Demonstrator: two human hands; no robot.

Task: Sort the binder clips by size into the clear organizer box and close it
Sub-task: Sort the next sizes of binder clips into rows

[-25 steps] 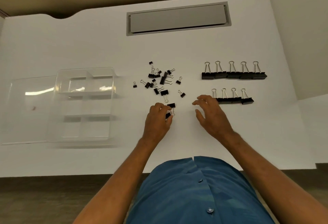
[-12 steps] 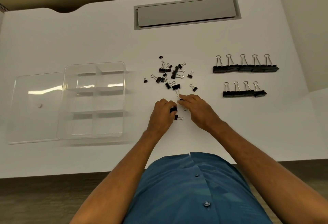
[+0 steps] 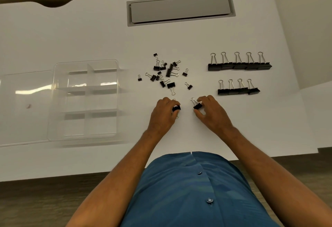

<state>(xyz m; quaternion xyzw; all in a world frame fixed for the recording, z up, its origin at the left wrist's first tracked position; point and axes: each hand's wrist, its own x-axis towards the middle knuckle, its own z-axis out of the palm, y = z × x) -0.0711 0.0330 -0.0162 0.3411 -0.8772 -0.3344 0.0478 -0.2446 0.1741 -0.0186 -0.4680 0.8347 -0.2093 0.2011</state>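
bare table (image 3: 129, 122) lies between the hands and organizer box (image 3: 86, 100); loose clips (image 3: 166, 73) crowd beyond.

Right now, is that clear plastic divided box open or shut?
Open: the clear plastic divided box has its lid lying flat beside it, compartments empty.

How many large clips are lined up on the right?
9 large clips: five in the far row, four in the near row, right of the right hand. None looks hidden.

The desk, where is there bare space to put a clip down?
Free: the strip between the clear organizer box and the loose pile, and the near edge right of the right hand. Crowded: the pile and both rows of large clips.
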